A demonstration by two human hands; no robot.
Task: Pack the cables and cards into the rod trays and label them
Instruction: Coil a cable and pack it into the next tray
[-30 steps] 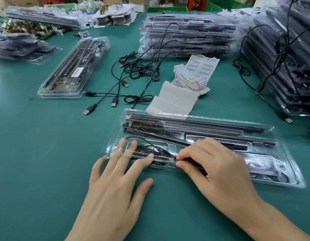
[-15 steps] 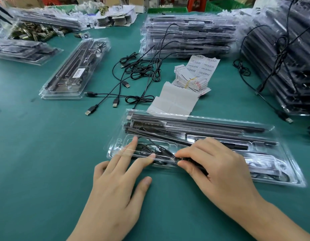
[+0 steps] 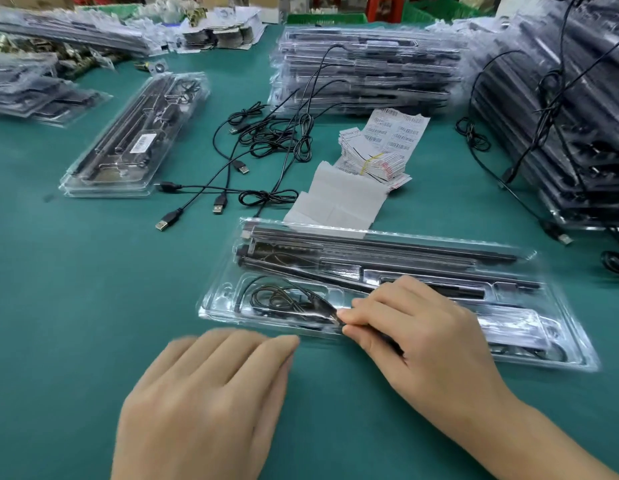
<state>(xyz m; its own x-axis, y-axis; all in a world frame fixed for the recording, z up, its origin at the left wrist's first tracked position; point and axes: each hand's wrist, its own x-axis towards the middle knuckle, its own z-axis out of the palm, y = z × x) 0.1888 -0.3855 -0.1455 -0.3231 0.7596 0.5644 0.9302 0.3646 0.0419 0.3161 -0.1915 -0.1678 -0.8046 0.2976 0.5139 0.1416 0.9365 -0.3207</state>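
Observation:
A clear plastic rod tray [image 3: 557, 344] lies across the green table in front of me, with black rods in its far slots. A coiled black cable [image 3: 280, 301] sits in its near left pocket. My right hand [image 3: 419, 334] rests on the tray's near edge, thumb and forefinger pinching the cable's plug end [image 3: 332, 315]. My left hand [image 3: 211, 400] is flat and blurred, off the tray, over the table just in front of it. Loose USB cables [image 3: 263, 147] lie beyond the tray, next to a banded stack of barcode labels [image 3: 381, 150] and white cards [image 3: 339, 199].
A closed, labelled tray [image 3: 135, 136] lies at the left. Stacks of filled trays stand at the back centre [image 3: 363, 67], at the right [image 3: 578, 116] and at the far left [image 3: 31, 88]. Another cable [image 3: 509, 188] trails from the right stack.
My left hand has drawn back off the tray's left pocket toward me and now hovers over the table. My right hand keeps its pinch at the near edge.

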